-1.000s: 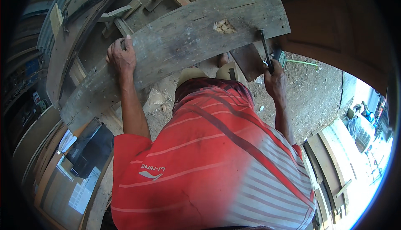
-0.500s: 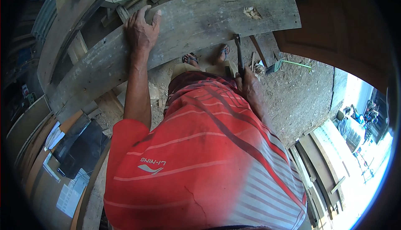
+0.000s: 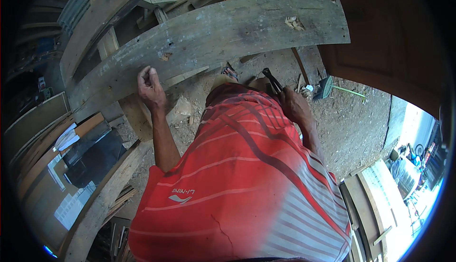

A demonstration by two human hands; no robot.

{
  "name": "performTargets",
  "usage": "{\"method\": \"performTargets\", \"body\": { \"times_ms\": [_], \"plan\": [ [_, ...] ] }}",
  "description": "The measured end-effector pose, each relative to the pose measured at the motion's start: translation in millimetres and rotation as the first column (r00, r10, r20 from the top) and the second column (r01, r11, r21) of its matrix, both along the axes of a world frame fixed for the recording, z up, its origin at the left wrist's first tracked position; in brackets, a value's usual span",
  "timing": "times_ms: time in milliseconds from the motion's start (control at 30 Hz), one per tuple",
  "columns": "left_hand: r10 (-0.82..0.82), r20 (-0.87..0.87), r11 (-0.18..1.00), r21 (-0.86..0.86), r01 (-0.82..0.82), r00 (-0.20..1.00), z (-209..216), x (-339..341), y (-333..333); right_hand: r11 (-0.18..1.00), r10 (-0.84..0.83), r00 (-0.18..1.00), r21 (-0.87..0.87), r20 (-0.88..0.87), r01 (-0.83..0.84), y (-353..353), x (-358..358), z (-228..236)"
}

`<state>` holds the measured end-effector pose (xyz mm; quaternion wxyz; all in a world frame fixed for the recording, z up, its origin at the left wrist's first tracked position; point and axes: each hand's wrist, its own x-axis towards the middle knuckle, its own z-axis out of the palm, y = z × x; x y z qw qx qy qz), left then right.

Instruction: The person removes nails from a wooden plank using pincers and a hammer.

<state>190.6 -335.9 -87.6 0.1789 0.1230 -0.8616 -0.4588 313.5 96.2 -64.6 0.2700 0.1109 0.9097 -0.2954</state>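
A long grey weathered plank (image 3: 213,33) lies across in front of me. It has a chipped, splintered spot near its right end and a smaller one left of the middle. My left hand (image 3: 151,90) is at the plank's near edge, its fingers curled in and the thumb up; whatever they may hold is hidden. Close to my right thigh, my right hand (image 3: 294,104) is closed round a dark metal pair of pincers (image 3: 271,79). The head of the pincers points up toward the plank, apart from it.
Beyond the plank lie wood offcuts (image 3: 164,3) and a curved timber (image 3: 102,22). A brown panelled door (image 3: 380,48) stands at the right. A green broom (image 3: 325,88) lies on the dirt floor (image 3: 351,114). Boards (image 3: 363,205) are stacked lower right; papers and panels (image 3: 76,209) lie at left.
My left hand has come off the plank's top toward me and curled, baring the smaller chipped spot. The pincers have drawn back from the plank's edge and tilted left. The view has shifted.
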Motion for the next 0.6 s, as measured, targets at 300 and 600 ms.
{"method": "performTargets", "body": {
  "times_ms": [300,600],
  "plan": [
    [0.235,0.469,0.539,0.666,-0.516,0.852,-15,44,-16,0.905,-0.254,0.93,-0.406,-0.266,0.131,11,17,29],
    [0.068,0.468,0.592,0.692,-0.414,0.881,-39,8,-28,0.62,-0.547,0.832,-0.71,-0.087,0.334,31,-25,21]
  ]
}}
